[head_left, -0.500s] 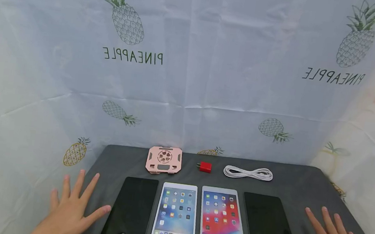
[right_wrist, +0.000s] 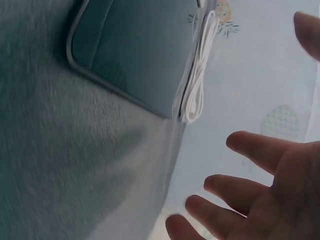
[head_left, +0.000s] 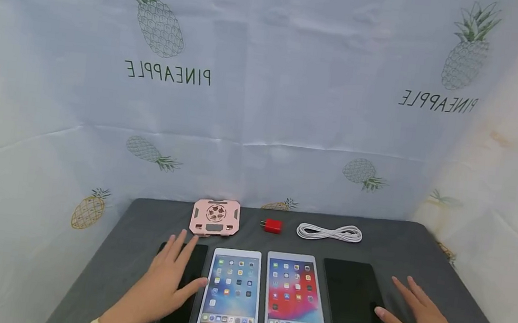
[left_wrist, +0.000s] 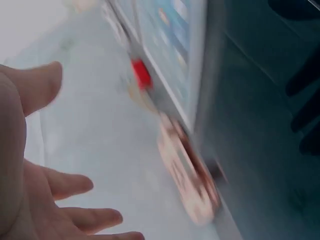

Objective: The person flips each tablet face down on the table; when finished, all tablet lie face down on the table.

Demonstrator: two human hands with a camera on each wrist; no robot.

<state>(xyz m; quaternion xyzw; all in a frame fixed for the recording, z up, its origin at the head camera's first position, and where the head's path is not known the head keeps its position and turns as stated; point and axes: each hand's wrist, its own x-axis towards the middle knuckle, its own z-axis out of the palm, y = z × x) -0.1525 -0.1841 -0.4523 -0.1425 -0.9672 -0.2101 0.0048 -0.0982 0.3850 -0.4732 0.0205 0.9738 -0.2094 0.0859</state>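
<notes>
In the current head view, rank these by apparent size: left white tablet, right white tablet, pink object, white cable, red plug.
Largest to smallest:
1. Left white tablet and right white tablet: too alike to rank
2. Pink object
3. White cable, wider but much slimmer
4. Red plug

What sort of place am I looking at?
Probably a makeshift filming booth: a creased pale sheet printed with pineapples hangs behind and beside a dark grey table, on which four flat rectangular black or white-framed tablets lie in a row.
</notes>
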